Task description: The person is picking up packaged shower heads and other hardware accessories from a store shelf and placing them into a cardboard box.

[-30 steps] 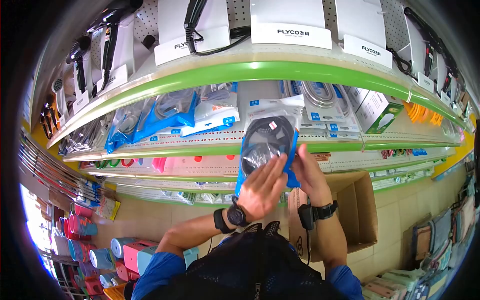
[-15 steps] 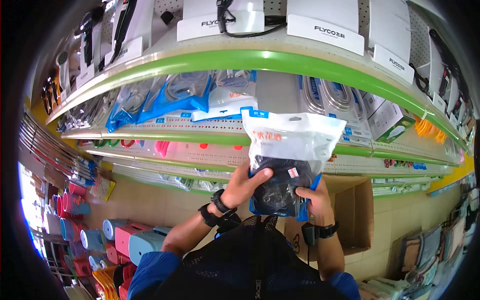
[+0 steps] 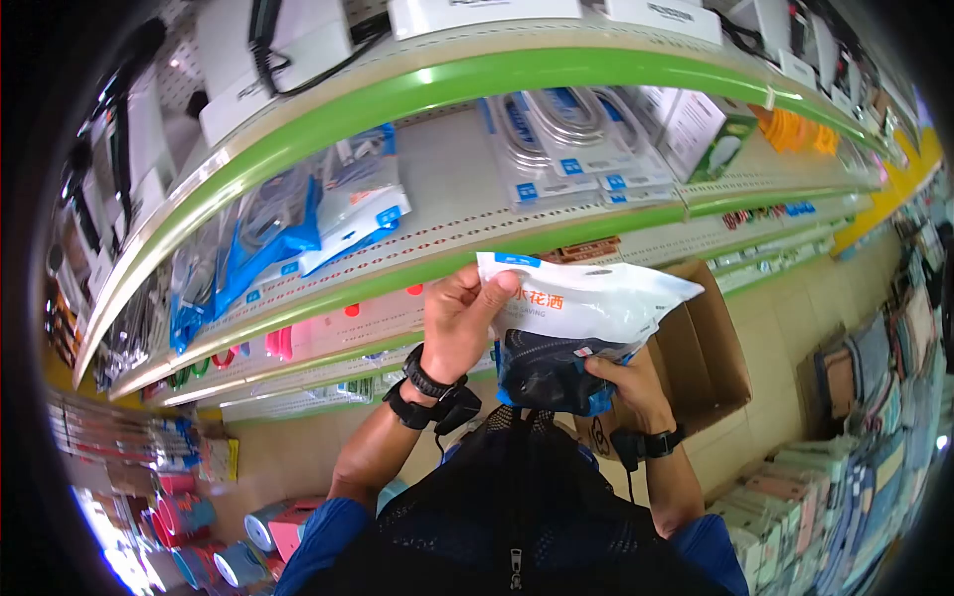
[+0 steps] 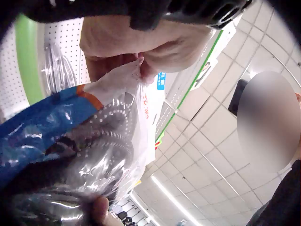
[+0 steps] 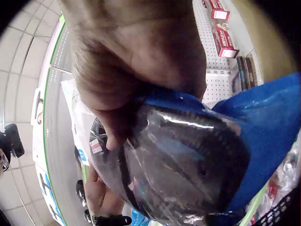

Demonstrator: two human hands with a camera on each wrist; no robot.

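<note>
A clear-fronted plastic package (image 3: 586,303) with a white top, blue back and black coiled hose inside is held in front of the chest. The left hand (image 3: 460,323) pinches its upper left corner between thumb and fingers; the left wrist view shows this pinch (image 4: 141,61) at the white edge. The right hand (image 3: 633,385) grips the lower right side, thumb on the front. In the right wrist view the right thumb lies on the clear film of the package (image 5: 178,160), beside a small red and white label; the fingers behind are hidden.
Blue and white packages (image 3: 278,223) stand left on the middle shelf, hose packs (image 3: 566,134) and a green-white box (image 3: 706,134) right. A green shelf edge (image 3: 427,74) runs above. An open cardboard box (image 3: 711,358) stands below at right; stools (image 3: 288,531) lower left.
The left hand has moved from the package's side up to its top corner. The package's top now tilts away and its outline looks flatter. The head view has shifted toward the right of the shelf.
</note>
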